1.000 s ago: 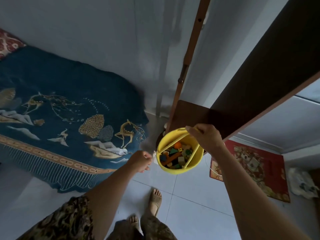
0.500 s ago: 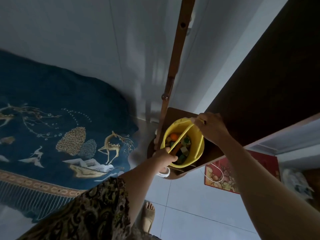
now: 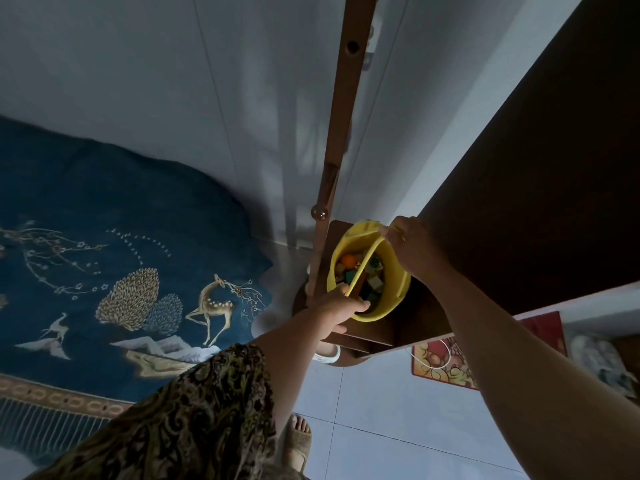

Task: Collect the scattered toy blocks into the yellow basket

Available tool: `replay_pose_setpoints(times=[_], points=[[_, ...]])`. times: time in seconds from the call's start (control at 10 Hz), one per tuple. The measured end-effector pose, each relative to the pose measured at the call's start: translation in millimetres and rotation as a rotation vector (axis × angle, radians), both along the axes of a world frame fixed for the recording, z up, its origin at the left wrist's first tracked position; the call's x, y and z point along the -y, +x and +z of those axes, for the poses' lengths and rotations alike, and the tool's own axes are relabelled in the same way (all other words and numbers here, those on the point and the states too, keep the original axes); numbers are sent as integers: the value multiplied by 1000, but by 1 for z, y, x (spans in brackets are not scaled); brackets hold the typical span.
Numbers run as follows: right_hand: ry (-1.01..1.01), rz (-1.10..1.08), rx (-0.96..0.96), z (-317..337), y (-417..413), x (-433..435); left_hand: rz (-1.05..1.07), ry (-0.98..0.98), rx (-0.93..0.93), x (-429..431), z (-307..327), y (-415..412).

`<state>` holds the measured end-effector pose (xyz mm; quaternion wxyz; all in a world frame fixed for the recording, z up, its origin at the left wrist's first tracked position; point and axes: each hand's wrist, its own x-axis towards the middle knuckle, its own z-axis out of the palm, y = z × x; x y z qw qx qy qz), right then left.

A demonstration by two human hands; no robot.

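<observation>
The yellow basket (image 3: pixel 394 296) sits over a dark wooden stand, filled with several coloured toy blocks (image 3: pixel 363 275), among them an orange ball. My right hand (image 3: pixel 412 247) pinches the top of the basket's thin yellow handle at its far rim. My left hand (image 3: pixel 341 308) grips the basket's near rim, fingers curled over the edge. Both arms reach forward from below.
A dark wooden stand (image 3: pixel 353 336) with a tall brown post (image 3: pixel 343 133) holds the basket. A dark brown panel (image 3: pixel 536 185) stands to the right. A blue patterned blanket (image 3: pixel 121 271) lies on the left, a red mat (image 3: pixel 446 362) on the tiled floor. My foot (image 3: pixel 298 438) is below.
The basket went from hanging over the floor to over the wooden stand. My left hand came up from beside it and took hold of its near rim.
</observation>
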<state>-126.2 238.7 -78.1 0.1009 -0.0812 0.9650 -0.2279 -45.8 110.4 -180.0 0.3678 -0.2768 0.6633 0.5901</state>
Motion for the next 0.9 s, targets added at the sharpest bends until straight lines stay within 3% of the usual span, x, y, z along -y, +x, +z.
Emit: replay_pose_setpoints(times=[0.5, 0.9], points=[[91, -90, 112, -2, -6, 10, -118, 4, -36, 21, 9, -4], [126, -156, 75, 4, 12, 14, -179, -4, -77, 25, 26, 11]])
